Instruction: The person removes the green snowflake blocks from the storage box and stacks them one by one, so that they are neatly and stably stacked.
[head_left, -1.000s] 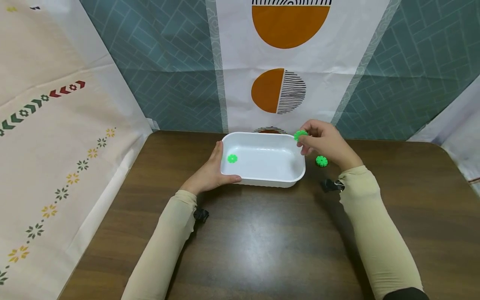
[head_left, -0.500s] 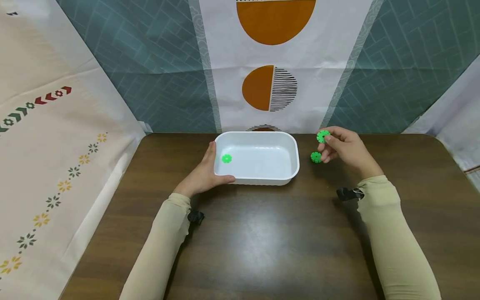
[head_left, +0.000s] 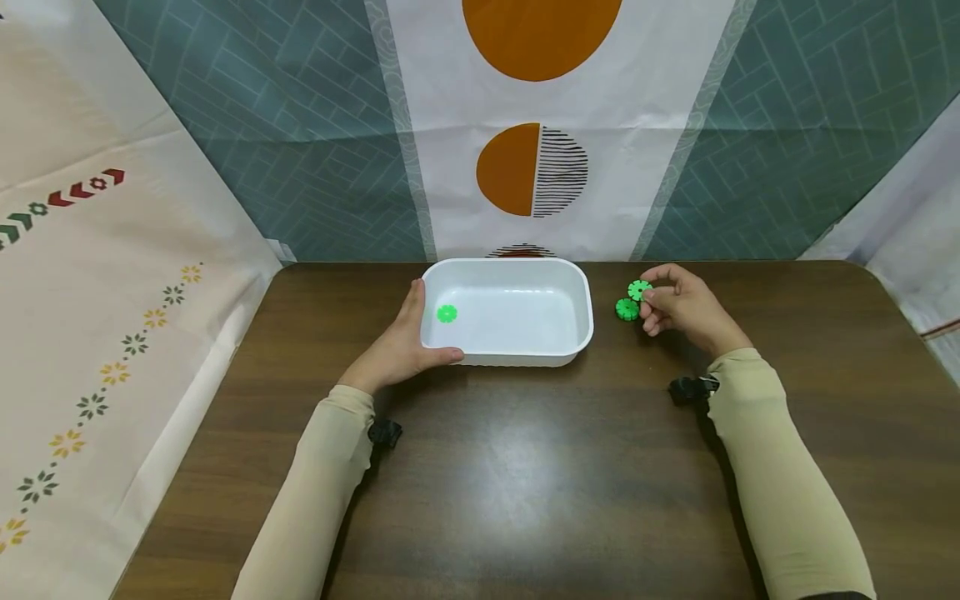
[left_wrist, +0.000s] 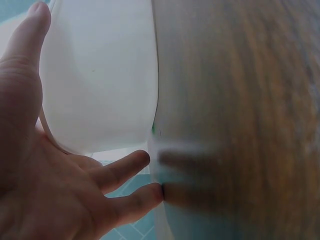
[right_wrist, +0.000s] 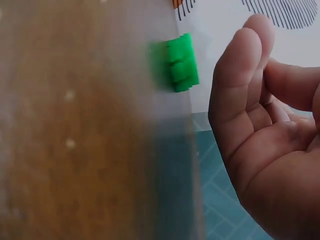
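Note:
A white tub (head_left: pixel 510 360) stands at the back of the table. My left hand (head_left: pixel 397 342) holds its left end, with the thumb along the front wall and the fingers by the end wall. In the left wrist view, two fingers of the hand (left_wrist: pixel 75 185) stand off the tub wall (left_wrist: pixel 100 75). Inside the tub lies a green notched disc (head_left: pixel 447 314). Right of the tub, my right hand (head_left: pixel 690 312) pinches a second green disc (head_left: pixel 639 290), hidden behind the fingers in the right wrist view. Just below it, a small green stack (head_left: pixel 627 309) of similar discs rests on the table.
The brown wooden table (head_left: pixel 510 492) ends at a patterned cloth backdrop (head_left: pixel 345 167) just behind the tub. A cream cloth with printed flowers (head_left: pixel 112 375) hangs on the left side. White cloth (head_left: pixel 900 242) hangs at the right.
My right hand has moved from over the tub's right rim out to the right, then down toward the green stack, still pinching the disc. My left hand stays on the tub.

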